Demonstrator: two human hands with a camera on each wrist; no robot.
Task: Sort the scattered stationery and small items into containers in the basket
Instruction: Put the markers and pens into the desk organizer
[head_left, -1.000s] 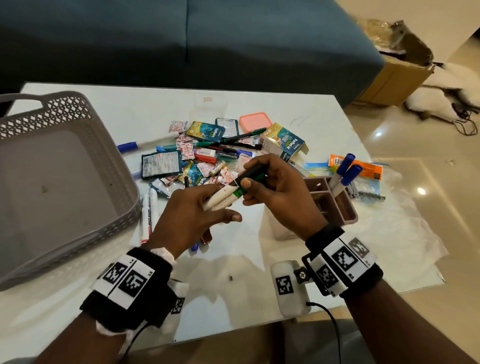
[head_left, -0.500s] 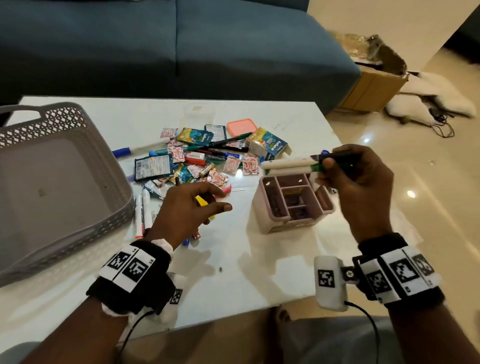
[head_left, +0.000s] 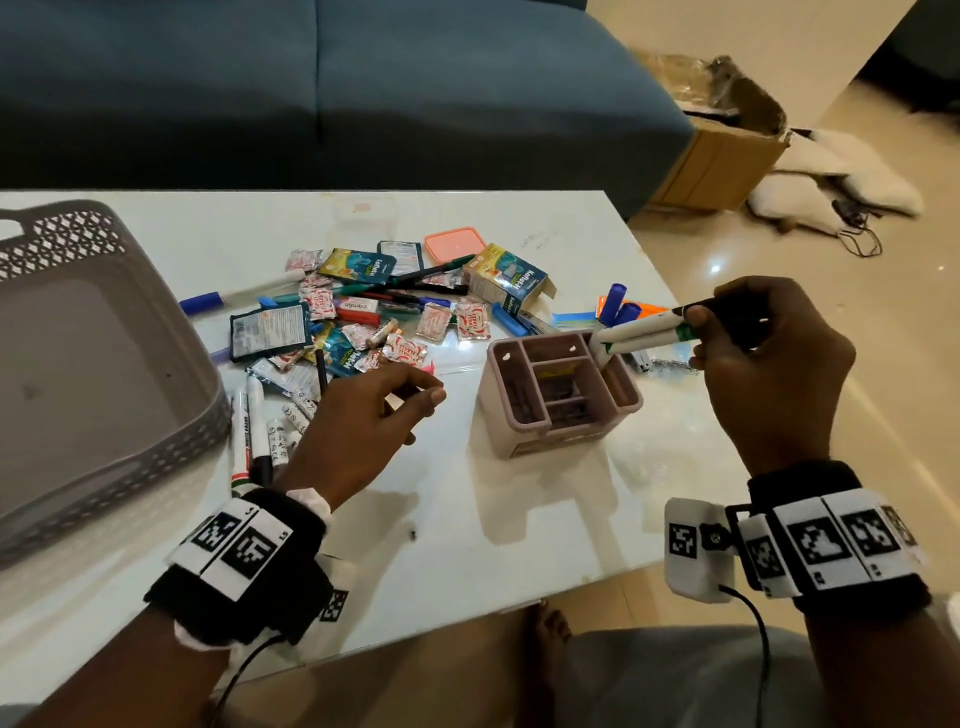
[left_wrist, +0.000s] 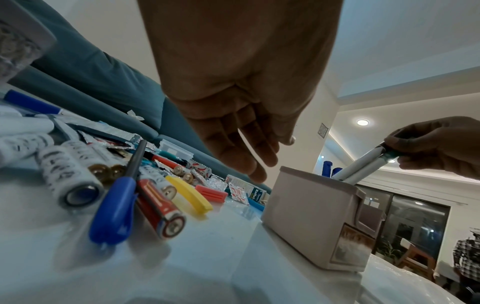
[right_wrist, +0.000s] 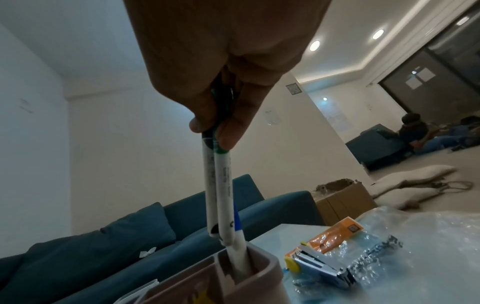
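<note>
Markers, white-barrelled with dark caps, lean tilted.

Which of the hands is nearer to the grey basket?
Left. The left hand hovers open over the scattered pile just right of the grey basket. The right hand is far across the table, holding two markers at the pink organizer.

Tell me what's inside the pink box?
The pink box holds blue-capped markers in its right slot, and the right hand lowers two white markers in. The other slots look too shadowed to tell.
</note>
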